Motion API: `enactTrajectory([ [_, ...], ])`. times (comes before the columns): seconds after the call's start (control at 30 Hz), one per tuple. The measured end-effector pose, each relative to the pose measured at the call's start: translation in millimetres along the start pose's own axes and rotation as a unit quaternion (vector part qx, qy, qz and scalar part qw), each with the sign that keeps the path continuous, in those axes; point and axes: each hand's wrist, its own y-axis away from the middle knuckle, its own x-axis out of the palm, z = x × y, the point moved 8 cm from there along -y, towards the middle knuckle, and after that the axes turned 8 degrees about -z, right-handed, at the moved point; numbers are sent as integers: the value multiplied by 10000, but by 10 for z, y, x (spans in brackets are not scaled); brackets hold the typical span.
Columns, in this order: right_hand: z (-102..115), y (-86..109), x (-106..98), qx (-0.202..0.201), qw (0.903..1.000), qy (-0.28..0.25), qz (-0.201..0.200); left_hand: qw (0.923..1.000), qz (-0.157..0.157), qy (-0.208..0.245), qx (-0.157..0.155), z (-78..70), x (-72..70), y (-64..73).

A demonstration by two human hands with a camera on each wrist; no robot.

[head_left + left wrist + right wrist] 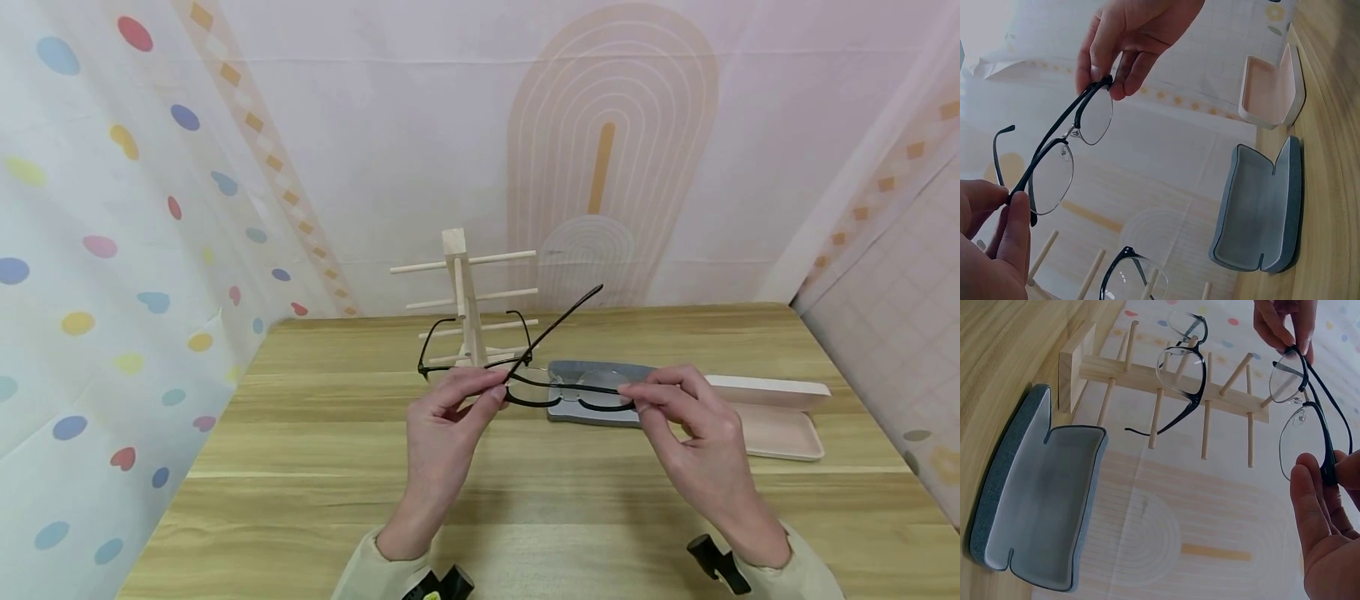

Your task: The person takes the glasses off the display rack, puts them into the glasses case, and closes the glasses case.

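Both hands hold one pair of black half-rim eyeglasses point(534, 404) above the table. My left hand point(447, 437) pinches the frame's left corner between thumb and fingers. At the opposite corner, my right hand point(701, 437) pinches the frame in the same way. One temple arm point(558, 323) sticks out away from me; the other appears folded across behind the lenses. Behind my left hand, a second pair of black-framed glasses point(1196, 395) hangs on a pale wooden display stand point(467, 312) with several pegs.
An open grey-blue glasses case point(1254, 209) lies behind the held glasses, partly hidden by them in the head view. To its right sits an open pale pink case point(783, 432). The wooden table point(300, 500) meets patterned curtains point(390, 142) at the back and sides.
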Motion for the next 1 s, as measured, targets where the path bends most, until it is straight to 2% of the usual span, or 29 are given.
enactTrajectory([
  [0.27,14,-8,29,-15,10000,-15,-2,9996,-22,-252,-104,35,-26,-19],
  [0.73,9,-2,24,18,9999,152,-44,9985,106,-441,-320,66,-21,-12],
  [1.0,-48,25,22,485,9984,214,173,9970,245,-586,-446,137,-6,-9],
])
